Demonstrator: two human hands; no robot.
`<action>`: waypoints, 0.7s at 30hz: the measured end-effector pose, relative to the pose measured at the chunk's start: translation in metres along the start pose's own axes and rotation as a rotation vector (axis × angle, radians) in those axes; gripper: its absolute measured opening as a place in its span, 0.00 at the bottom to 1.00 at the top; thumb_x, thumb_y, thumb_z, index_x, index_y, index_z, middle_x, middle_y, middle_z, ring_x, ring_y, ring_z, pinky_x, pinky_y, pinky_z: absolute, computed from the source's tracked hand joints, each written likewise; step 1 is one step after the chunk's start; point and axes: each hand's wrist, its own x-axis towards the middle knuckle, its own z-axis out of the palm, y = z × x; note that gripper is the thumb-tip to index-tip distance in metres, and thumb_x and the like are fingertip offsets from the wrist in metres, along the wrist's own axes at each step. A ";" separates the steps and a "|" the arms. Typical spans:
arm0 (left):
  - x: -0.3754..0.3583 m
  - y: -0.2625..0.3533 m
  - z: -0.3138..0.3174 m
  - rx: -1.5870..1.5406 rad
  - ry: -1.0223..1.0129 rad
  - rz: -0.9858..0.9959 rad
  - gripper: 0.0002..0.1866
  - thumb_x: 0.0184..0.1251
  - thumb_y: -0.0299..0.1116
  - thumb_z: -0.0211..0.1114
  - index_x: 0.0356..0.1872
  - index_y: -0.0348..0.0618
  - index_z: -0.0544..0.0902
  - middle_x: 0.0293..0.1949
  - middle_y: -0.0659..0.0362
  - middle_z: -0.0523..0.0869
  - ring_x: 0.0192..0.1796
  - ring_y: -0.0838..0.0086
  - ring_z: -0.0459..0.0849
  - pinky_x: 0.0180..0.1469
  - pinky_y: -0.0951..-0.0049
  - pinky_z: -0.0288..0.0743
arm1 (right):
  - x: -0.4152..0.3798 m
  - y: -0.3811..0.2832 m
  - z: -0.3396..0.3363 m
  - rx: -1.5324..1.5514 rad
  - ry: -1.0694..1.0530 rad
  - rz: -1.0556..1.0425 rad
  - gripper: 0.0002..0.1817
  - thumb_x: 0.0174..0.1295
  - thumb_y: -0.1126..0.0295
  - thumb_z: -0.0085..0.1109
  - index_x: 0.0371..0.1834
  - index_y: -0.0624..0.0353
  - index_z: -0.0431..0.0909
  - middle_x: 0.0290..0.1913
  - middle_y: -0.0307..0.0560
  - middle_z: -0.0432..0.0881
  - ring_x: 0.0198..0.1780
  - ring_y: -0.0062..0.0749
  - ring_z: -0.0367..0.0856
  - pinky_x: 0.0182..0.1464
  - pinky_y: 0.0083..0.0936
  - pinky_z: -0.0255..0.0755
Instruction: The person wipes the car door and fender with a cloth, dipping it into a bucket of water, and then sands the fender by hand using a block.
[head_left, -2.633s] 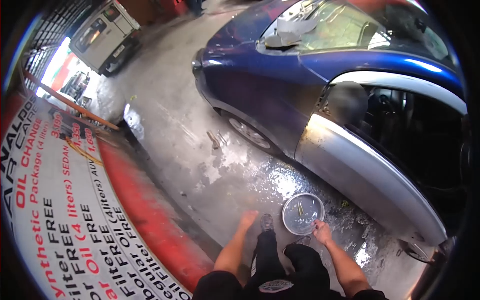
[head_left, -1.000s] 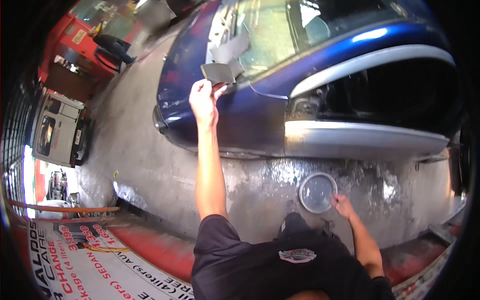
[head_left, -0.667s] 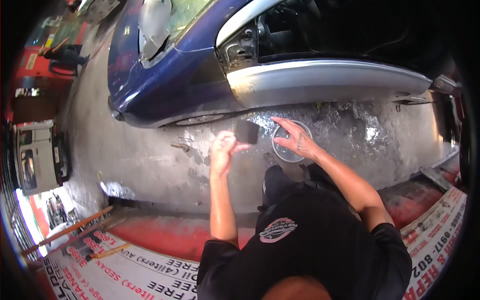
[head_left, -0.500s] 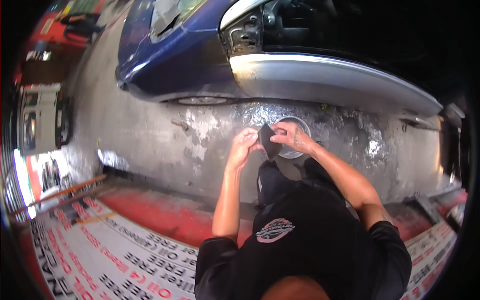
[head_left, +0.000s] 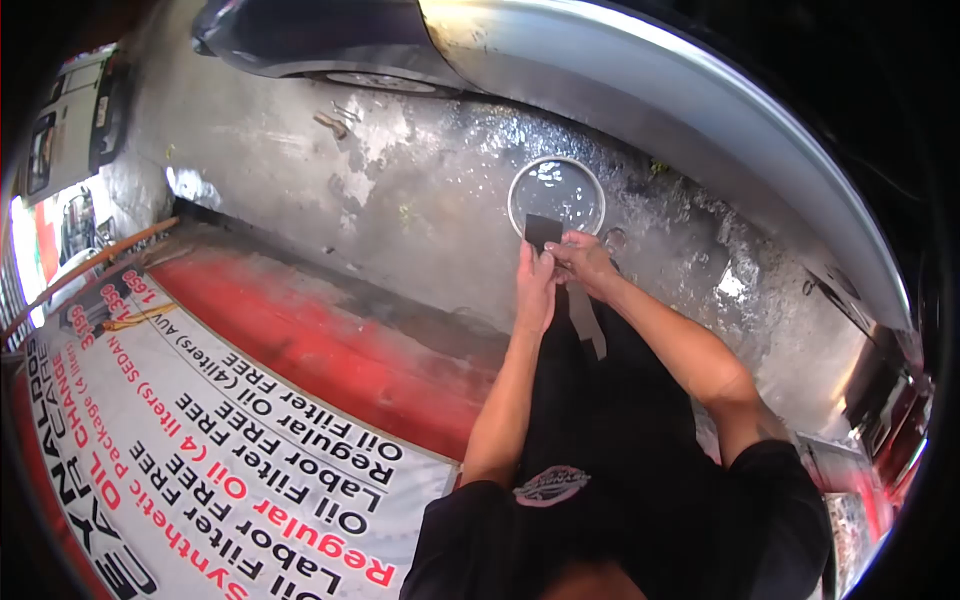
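Note:
A small dark square of sandpaper [head_left: 544,230] stands up between my two hands. My left hand [head_left: 536,282] pinches its lower edge with thumb and fingers. From the other side my right hand [head_left: 586,263] has its fingers closed at the lower right corner, close against the left fingertips. Just beyond, a round bucket [head_left: 603,198] with a pale rim holds water on the floor; the sheet overlaps its near rim in this view.
A car with a silver door panel [head_left: 640,105] and dark fender [head_left: 320,45] runs along the far side. Wet patches mark the concrete floor [head_left: 420,170], where a small brown object [head_left: 330,125] lies. A printed banner [head_left: 250,470] spreads at the lower left, beside a red-painted strip [head_left: 330,320].
My view has tilted down and turned, so the bucket shows more fully. Both hands have come closer together, and the sandpaper now shows as a square rather than a diamond.

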 end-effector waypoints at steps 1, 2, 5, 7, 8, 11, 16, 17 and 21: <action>0.010 -0.020 -0.012 -0.003 0.013 -0.013 0.27 0.79 0.39 0.65 0.72 0.48 0.68 0.58 0.60 0.82 0.55 0.73 0.84 0.50 0.70 0.80 | 0.015 0.013 -0.010 0.003 0.005 0.017 0.06 0.70 0.70 0.69 0.41 0.57 0.81 0.32 0.41 0.83 0.31 0.23 0.83 0.29 0.26 0.81; 0.025 -0.040 -0.026 0.092 0.053 -0.024 0.25 0.81 0.39 0.63 0.72 0.46 0.68 0.57 0.59 0.83 0.53 0.73 0.85 0.47 0.71 0.80 | 0.034 0.025 -0.022 0.007 0.018 -0.020 0.06 0.70 0.69 0.69 0.40 0.57 0.80 0.31 0.41 0.82 0.31 0.23 0.83 0.30 0.26 0.80; 0.103 -0.098 -0.079 0.219 0.123 -0.033 0.23 0.81 0.35 0.62 0.70 0.41 0.70 0.54 0.56 0.84 0.46 0.72 0.86 0.43 0.72 0.81 | 0.095 0.054 -0.070 -0.065 0.085 -0.003 0.10 0.71 0.68 0.68 0.49 0.61 0.82 0.33 0.43 0.84 0.33 0.24 0.84 0.33 0.25 0.81; 0.159 -0.136 -0.113 -0.045 0.375 -0.180 0.32 0.76 0.29 0.65 0.78 0.40 0.65 0.50 0.60 0.86 0.47 0.72 0.85 0.45 0.69 0.81 | 0.127 0.093 -0.116 -0.223 0.231 -0.139 0.18 0.74 0.69 0.65 0.63 0.64 0.80 0.39 0.46 0.86 0.37 0.26 0.85 0.38 0.24 0.82; 0.197 -0.179 -0.165 0.300 0.329 -0.115 0.33 0.74 0.28 0.65 0.78 0.39 0.65 0.54 0.56 0.85 0.50 0.66 0.87 0.50 0.64 0.82 | 0.131 0.105 -0.139 -0.247 0.235 -0.112 0.18 0.74 0.69 0.65 0.63 0.64 0.80 0.39 0.46 0.86 0.37 0.26 0.85 0.38 0.24 0.82; 0.284 -0.213 -0.225 1.286 0.279 -0.221 0.37 0.70 0.28 0.64 0.78 0.41 0.63 0.69 0.42 0.78 0.61 0.47 0.86 0.62 0.50 0.80 | 0.126 0.128 -0.218 -0.219 0.478 -0.006 0.23 0.76 0.69 0.61 0.72 0.64 0.75 0.45 0.47 0.88 0.41 0.28 0.87 0.42 0.23 0.82; 0.338 -0.275 -0.286 1.523 0.117 -0.467 0.44 0.71 0.31 0.61 0.86 0.55 0.52 0.79 0.39 0.67 0.75 0.42 0.74 0.73 0.52 0.73 | 0.054 0.160 -0.320 -0.518 0.696 0.081 0.22 0.77 0.68 0.58 0.70 0.63 0.74 0.47 0.50 0.88 0.42 0.32 0.88 0.44 0.29 0.83; 0.337 -0.289 -0.301 1.520 0.050 -0.539 0.41 0.73 0.35 0.60 0.85 0.53 0.55 0.78 0.38 0.68 0.75 0.42 0.74 0.74 0.52 0.72 | 0.043 0.162 -0.329 -0.587 0.695 0.098 0.21 0.76 0.69 0.56 0.70 0.62 0.74 0.49 0.52 0.88 0.43 0.34 0.89 0.45 0.32 0.84; 0.274 -0.265 -0.293 1.171 -0.033 -0.310 0.33 0.76 0.50 0.63 0.75 0.42 0.73 0.67 0.36 0.81 0.73 0.45 0.77 0.74 0.53 0.70 | 0.013 0.199 -0.356 -0.652 0.579 -0.004 0.20 0.76 0.70 0.54 0.69 0.61 0.75 0.52 0.52 0.87 0.43 0.34 0.89 0.46 0.30 0.84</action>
